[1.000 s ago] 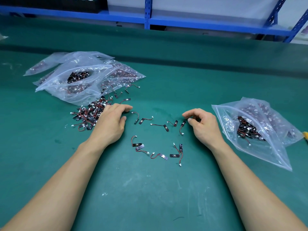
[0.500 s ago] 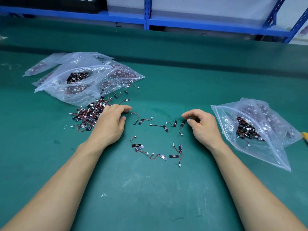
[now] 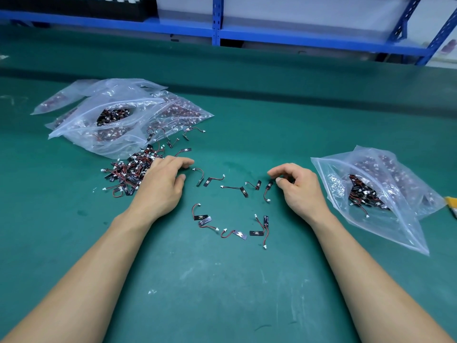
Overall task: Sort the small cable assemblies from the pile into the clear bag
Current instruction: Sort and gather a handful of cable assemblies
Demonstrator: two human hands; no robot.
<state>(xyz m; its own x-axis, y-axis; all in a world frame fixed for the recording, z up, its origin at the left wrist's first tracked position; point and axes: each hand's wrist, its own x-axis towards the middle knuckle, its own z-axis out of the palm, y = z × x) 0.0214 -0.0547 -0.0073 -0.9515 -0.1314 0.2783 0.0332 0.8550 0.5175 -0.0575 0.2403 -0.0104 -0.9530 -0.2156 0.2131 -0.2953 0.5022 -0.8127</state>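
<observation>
The left hand [image 3: 160, 189] is resting loose-fingered at the edge of the pile [image 3: 128, 173]; the right hand [image 3: 300, 188] is curling beside one cable assembly [image 3: 268, 188], grip impossible to tell. Its trailing wire is probably risking a snag, dragging neighbours toward the clear bag [image 3: 400, 231]

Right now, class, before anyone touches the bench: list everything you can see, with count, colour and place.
table: one, green, under everything.
blue shelving: one rack, along the back.
left clear bags: several overlapping, far left, holding assemblies.
right clear bag: at least one, right, mouth open, part-filled.
pile: one, black-red-white, beside left bags.
loose cable assemblies: about ten, same colours, between the hands.
yellow object: one, right edge, cut off.
left hand: fingers relaxed, at pile's edge.
right hand: fingers curled, beside a loose assembly.
</observation>
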